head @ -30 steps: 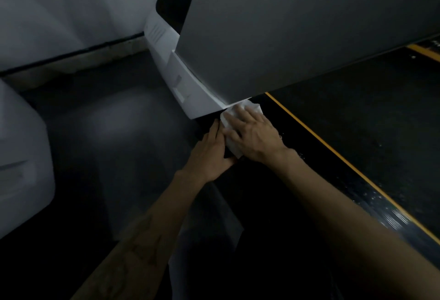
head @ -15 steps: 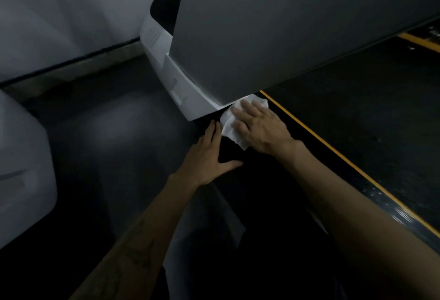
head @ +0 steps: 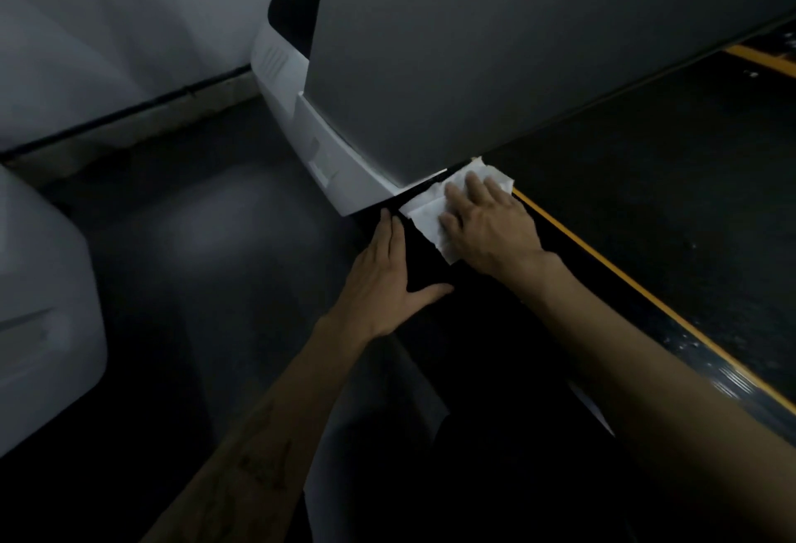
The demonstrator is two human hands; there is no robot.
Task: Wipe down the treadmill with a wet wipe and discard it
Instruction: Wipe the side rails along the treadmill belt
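A dim room with a dark grey floor (head: 206,241) and a pale wall (head: 107,25) is seen, against which the front of a treadmill stands: a white moulded motor cover (head: 318,154), a broad grey upright panel (head: 495,47) rising above it, and a black running belt (head: 672,180) edged by a thin orange stripe (head: 603,258). A crumpled white wet wipe (head: 435,208) is pressed flat onto the black side rail (head: 486,318), just below the corner of the grey panel, by the right hand (head: 489,228), whose fingers are held straight and slightly spread. The left hand (head: 387,279) is laid flat (thumb splayed outward) on the rail's outer edge, just beside the wipe, holding nothing. A second white rounded housing (head: 38,284) is seen at the far left.
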